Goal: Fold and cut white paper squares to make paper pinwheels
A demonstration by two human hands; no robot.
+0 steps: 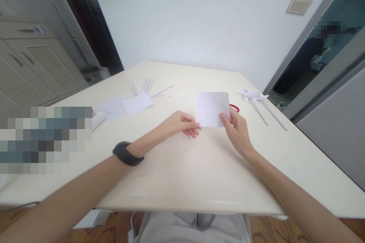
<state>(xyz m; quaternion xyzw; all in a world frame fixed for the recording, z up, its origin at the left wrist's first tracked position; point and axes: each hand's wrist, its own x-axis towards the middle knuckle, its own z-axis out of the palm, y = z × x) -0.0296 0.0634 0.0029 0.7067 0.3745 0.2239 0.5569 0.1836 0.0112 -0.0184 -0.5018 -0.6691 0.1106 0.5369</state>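
Note:
A white sheet of paper (pixel 212 108) is held just above the cream table (pixel 176 167), near its middle. My left hand (pixel 182 123) pinches the sheet's lower left corner, fingers curled. The sheet's lower right corner sits between the thumb and fingers of my right hand (pixel 236 131). A dark band (pixel 127 153) wraps my left wrist. Something red (pixel 234 107) shows from behind the sheet's right edge, mostly hidden.
More white paper sheets (pixel 125 105) lie at the left of the table, with several white sticks (pixel 146 85) beyond them. A white paper pinwheel (pixel 253 97) on sticks lies at the right. Cabinets stand far left; a doorway opens far right.

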